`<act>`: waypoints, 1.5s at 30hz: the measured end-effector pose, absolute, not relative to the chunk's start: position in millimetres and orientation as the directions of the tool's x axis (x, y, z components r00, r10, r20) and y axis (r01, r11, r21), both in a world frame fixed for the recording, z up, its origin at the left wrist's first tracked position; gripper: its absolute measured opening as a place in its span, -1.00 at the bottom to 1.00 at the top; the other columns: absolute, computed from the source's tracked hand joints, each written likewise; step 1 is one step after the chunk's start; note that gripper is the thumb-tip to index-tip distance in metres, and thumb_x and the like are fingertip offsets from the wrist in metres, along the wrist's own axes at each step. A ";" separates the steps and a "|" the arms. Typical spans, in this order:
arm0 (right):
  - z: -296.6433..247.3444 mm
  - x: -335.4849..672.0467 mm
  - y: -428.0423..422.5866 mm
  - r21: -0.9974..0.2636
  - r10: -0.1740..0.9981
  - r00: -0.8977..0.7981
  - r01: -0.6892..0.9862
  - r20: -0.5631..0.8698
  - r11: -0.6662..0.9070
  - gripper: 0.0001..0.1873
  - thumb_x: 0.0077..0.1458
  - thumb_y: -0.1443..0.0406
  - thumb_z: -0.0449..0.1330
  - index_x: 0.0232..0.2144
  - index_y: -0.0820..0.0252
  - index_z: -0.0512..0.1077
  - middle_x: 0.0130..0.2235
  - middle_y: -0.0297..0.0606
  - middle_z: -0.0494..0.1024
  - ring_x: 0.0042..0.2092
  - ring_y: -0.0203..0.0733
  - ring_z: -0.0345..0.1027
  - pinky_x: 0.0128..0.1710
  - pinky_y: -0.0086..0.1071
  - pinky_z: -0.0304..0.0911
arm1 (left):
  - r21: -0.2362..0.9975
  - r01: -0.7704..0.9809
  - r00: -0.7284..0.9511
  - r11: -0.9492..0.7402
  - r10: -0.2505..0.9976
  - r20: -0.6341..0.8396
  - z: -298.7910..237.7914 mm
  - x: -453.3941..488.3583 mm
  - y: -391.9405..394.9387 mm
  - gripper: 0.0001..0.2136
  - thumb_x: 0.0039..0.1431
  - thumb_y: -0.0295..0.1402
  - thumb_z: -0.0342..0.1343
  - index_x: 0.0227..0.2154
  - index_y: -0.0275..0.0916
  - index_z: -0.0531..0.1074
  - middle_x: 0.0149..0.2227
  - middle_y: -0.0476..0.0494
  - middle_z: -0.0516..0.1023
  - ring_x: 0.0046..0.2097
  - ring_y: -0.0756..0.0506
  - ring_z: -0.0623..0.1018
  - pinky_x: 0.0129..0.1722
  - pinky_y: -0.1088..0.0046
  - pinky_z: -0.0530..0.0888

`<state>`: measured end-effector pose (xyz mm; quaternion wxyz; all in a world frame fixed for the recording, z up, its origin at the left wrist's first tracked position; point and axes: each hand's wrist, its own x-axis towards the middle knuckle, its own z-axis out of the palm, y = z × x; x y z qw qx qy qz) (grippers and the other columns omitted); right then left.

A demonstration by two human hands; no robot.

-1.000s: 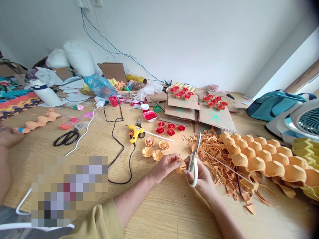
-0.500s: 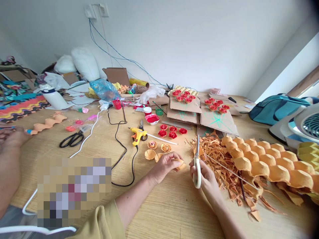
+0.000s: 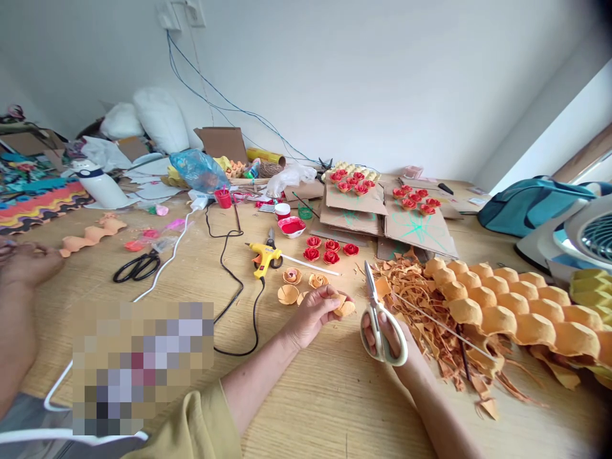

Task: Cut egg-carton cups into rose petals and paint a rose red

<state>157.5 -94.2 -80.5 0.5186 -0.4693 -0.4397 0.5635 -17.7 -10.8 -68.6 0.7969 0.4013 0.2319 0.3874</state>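
My left hand [image 3: 313,313] pinches an orange egg-carton cup [image 3: 345,308] between thumb and fingertips, a little above the table. In my right hand [image 3: 394,341] are scissors [image 3: 377,319] with cream handles. Fingers pass through the loops, and the blades look closed, pointing away from me and apart from the cup. Beyond my left hand lie several orange carton flowers and cups [image 3: 288,294], one partly hidden by the hand. Orange scraps [image 3: 415,312] are heaped to the right of the scissors.
A yellow glue gun [image 3: 264,256] with a black cord lies ahead. Red paper roses [image 3: 331,245] and a dish of red paint [image 3: 291,227] sit behind. An orange egg tray [image 3: 516,306] fills the right. Black-handled scissors [image 3: 137,266] lie left, near another person's hand [image 3: 29,264].
The scissors have turned in my right hand so that both loops face me. My left hand has shifted the cup slightly. At the left, the other person's hand has moved.
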 end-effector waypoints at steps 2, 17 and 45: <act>-79.5 159.2 -95.3 -0.991 0.998 0.027 -0.126 -0.058 -0.054 -0.50 0.19 -0.14 0.09 -0.33 0.18 0.41 -0.56 -0.37 0.34 -0.58 -0.34 0.15 -0.60 -0.45 0.03 | 0.873 -0.398 0.550 0.282 0.835 -0.019 -66.8 -16.5 -11.9 -0.73 -0.05 -0.24 0.35 -0.51 -0.28 0.39 -0.25 -0.12 0.56 -0.27 -0.02 0.47 -0.26 0.47 0.35; -79.2 161.9 -95.7 -0.560 0.961 -0.115 0.793 0.252 0.242 -0.72 0.23 0.19 0.10 -0.49 0.12 0.17 -0.49 -0.38 0.35 -0.43 -0.23 0.20 -0.33 -0.34 0.08 | 0.959 -0.266 0.306 -0.103 0.934 0.186 -79.7 -17.3 -0.5 -0.79 0.09 -0.20 0.27 -0.40 -0.27 0.52 -0.46 0.02 0.43 -0.39 0.02 0.34 -0.34 0.50 0.27; -70.4 161.3 -98.5 -0.222 0.929 -0.107 0.955 0.354 0.195 -0.82 0.14 0.17 0.16 -0.25 0.11 0.32 -0.27 -0.22 0.53 -0.17 -0.01 0.41 0.06 -0.08 0.04 | 0.968 -0.241 0.416 -0.069 0.894 0.168 -71.1 -16.3 -7.3 -0.86 0.11 -0.28 0.26 -0.43 -0.25 0.54 -0.43 -0.01 0.51 -0.33 -0.01 0.42 -0.25 0.48 0.32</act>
